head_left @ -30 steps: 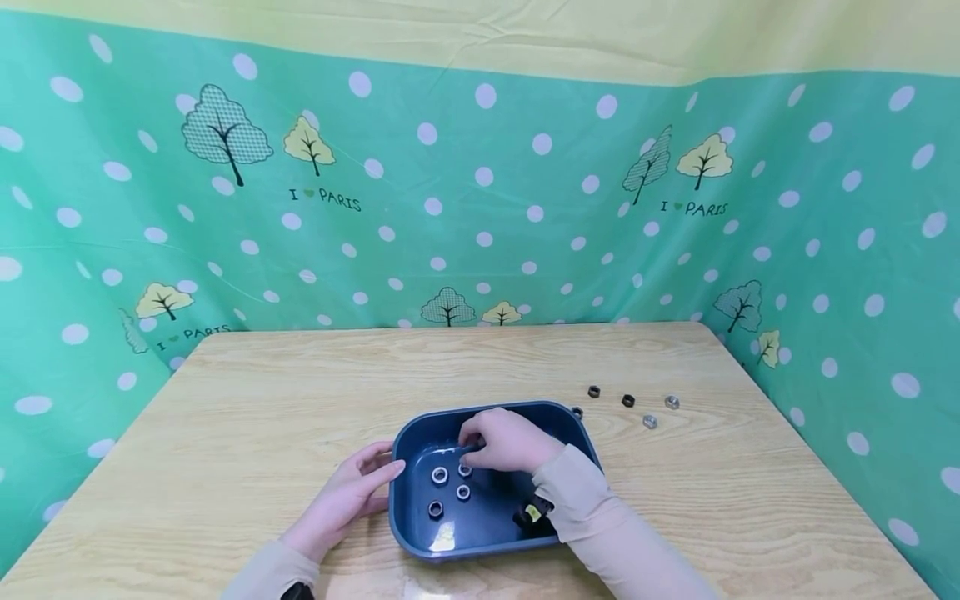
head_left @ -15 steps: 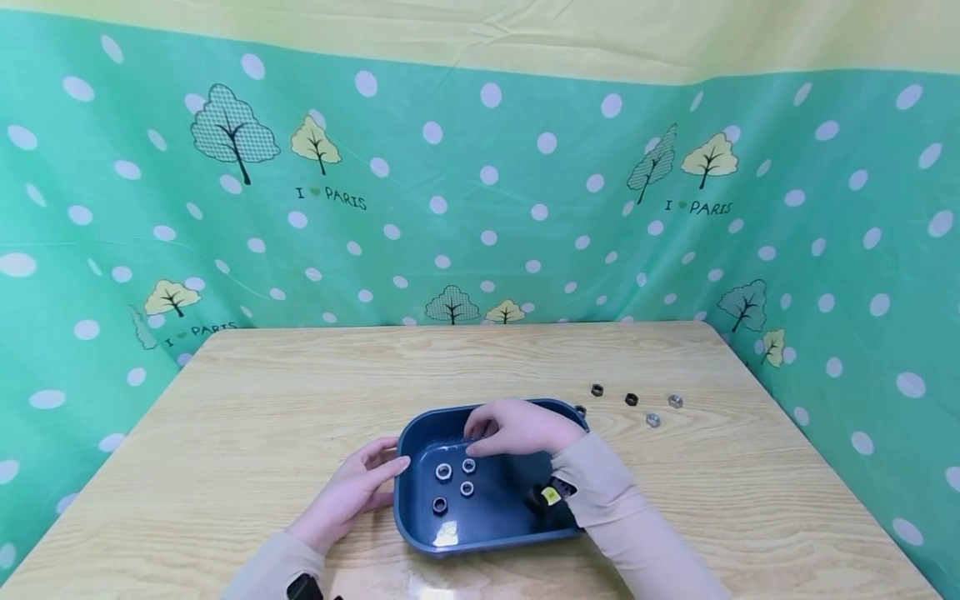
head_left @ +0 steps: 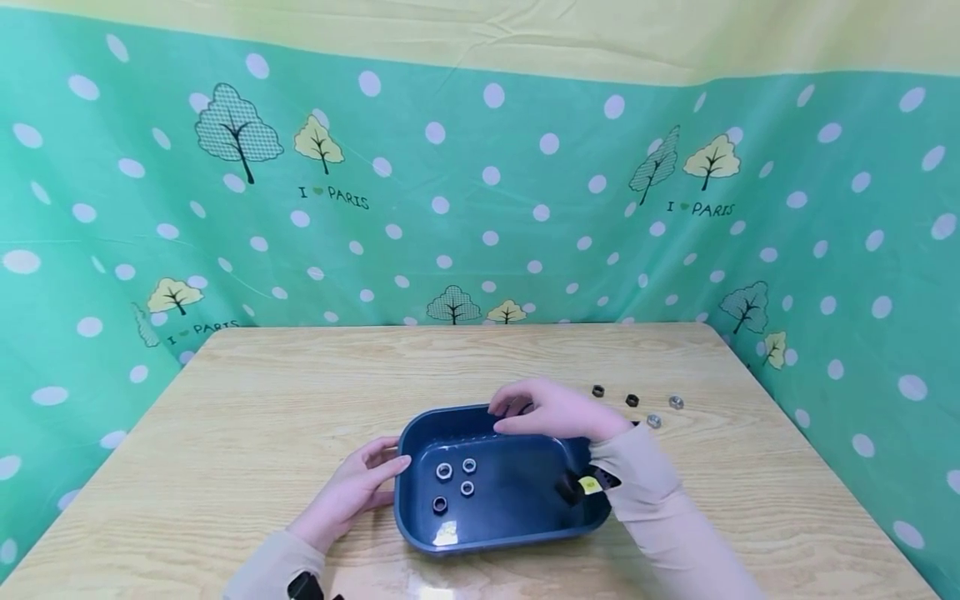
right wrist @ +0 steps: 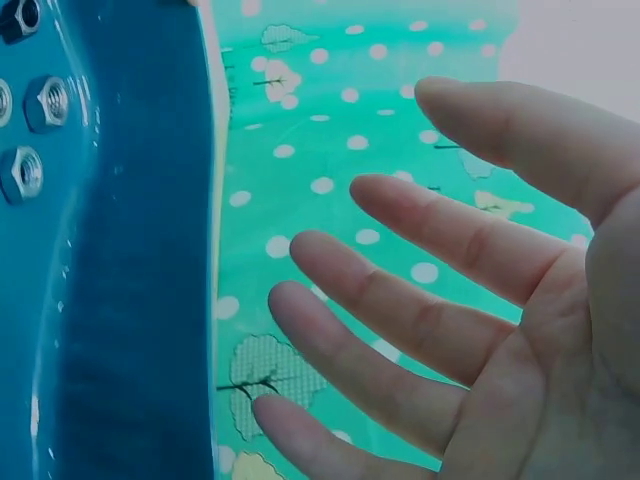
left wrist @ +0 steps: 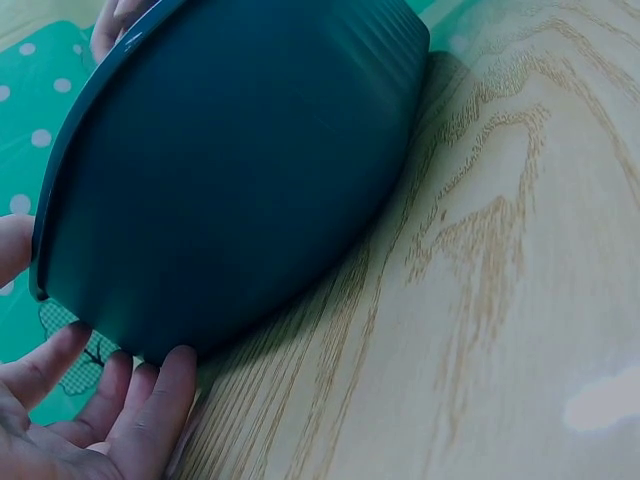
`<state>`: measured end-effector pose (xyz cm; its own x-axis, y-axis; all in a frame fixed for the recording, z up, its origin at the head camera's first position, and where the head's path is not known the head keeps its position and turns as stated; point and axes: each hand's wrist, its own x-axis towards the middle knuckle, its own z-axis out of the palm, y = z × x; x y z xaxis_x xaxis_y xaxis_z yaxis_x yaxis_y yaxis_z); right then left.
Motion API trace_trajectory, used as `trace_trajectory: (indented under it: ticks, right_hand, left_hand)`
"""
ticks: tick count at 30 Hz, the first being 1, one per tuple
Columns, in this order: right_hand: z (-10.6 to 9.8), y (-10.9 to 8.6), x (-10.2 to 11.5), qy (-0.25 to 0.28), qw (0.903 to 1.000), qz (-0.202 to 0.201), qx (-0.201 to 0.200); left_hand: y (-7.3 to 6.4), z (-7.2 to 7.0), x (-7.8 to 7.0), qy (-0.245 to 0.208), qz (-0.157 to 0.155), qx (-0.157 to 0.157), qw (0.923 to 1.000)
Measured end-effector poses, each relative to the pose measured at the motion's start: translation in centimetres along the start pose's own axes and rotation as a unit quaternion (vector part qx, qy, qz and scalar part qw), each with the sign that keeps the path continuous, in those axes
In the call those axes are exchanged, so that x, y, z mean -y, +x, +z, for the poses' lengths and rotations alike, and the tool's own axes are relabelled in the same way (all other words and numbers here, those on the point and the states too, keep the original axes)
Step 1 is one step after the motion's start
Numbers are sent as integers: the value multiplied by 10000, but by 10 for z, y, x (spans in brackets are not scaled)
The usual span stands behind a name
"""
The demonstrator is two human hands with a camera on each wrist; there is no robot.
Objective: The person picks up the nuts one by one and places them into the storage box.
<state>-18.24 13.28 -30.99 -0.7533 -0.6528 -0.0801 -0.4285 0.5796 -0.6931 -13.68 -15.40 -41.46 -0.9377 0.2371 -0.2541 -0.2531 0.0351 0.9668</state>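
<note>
A dark blue plastic tray stands on the table with several hex nuts lying in its left half. My left hand holds the tray's left end, thumb over the rim and fingertips against the outer wall, as the left wrist view also shows. Above the tray's far rim hovers my right hand, its fingers spread and loosely bent. Nothing sits between those fingers in the right wrist view, where the silver nuts and the tray wall appear at the left.
Beyond the tray's right end, two dark nuts and two silver nuts lie on the wooden table. A green dotted cloth hangs along the back and sides.
My right hand has risen from over the nuts inside the tray and moved right, toward the far rim. The nuts in the tray stay put, and my left hand keeps its hold.
</note>
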Motion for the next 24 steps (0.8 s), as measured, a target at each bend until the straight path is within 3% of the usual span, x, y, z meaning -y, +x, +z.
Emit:
trace_trajectory:
  ticks: [10,18,24]
  right_hand:
    - [-15,-24,-6,43,9993,54,-362]
    - [-18,-35,-23,43,9979,-34,-652]
    - [-17,-46,-35,92,9961,120,-871]
  left_hand:
    - [-1,0,-1,-105,76,95,9999]
    - [0,-2,0,-115,81,110,9998]
    - [0,-2,1,-97,95,107,9999]
